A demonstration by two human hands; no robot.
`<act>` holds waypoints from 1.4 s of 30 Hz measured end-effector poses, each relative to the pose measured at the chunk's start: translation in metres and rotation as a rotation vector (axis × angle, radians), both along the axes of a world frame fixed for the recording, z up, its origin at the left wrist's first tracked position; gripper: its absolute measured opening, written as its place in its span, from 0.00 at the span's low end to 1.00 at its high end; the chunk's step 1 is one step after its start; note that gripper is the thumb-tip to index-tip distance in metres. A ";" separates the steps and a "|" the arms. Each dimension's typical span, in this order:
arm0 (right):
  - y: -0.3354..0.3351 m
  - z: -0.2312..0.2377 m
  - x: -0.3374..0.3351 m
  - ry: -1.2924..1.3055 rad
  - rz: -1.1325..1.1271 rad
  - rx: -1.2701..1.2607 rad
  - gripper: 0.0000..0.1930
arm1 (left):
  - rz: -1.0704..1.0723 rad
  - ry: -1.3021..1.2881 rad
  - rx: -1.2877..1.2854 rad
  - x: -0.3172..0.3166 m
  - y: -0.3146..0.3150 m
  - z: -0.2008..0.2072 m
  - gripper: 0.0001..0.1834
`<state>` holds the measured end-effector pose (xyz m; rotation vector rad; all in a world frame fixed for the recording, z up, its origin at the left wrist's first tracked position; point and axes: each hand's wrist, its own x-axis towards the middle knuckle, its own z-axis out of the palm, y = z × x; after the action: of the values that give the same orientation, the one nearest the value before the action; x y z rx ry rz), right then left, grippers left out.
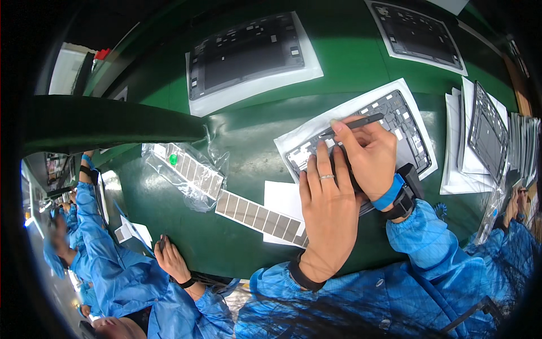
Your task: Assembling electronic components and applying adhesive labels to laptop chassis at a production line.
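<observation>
My right hand (368, 158) pinches slim black tweezers (366, 121), their tip pointing down and left over a dark tablet housing (381, 110). The housing carries many small white and silver pieces and lies tilted on a white sheet (411, 90). Flat across the housing's near left part rests my left hand (330, 212), fingers stretched out and holding nothing. Under and beside its wrist runs a strip of grey rectangular stickers (248, 213), partly on a white paper (279, 195). My hands hide the middle of the housing.
Two more housings (248, 53) (418, 37) lie on white sheets at the back. White sheets and another housing (486, 133) are stacked at right. A clear plastic bag (186, 175) covers the strip's far end. A co-worker's hand (172, 260) rests on the green table at left.
</observation>
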<state>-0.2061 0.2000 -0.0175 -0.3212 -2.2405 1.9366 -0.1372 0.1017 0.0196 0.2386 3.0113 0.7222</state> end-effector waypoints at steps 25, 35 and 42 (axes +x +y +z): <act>0.098 0.036 0.061 -0.172 0.299 -0.132 0.12 | 0.237 -0.070 0.022 0.070 -0.070 0.012 0.46; 0.048 0.023 0.031 -0.078 0.321 -0.199 0.10 | 0.177 -0.022 0.079 0.082 -0.069 0.022 0.45; 0.037 -0.001 0.005 -0.039 0.245 -0.126 0.11 | -0.010 0.132 0.087 0.010 -0.030 -0.003 0.36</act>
<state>-0.2015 0.2371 -0.0181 -0.1036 -2.2799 2.2159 -0.1273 0.0712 0.0170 0.3161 3.1032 0.8714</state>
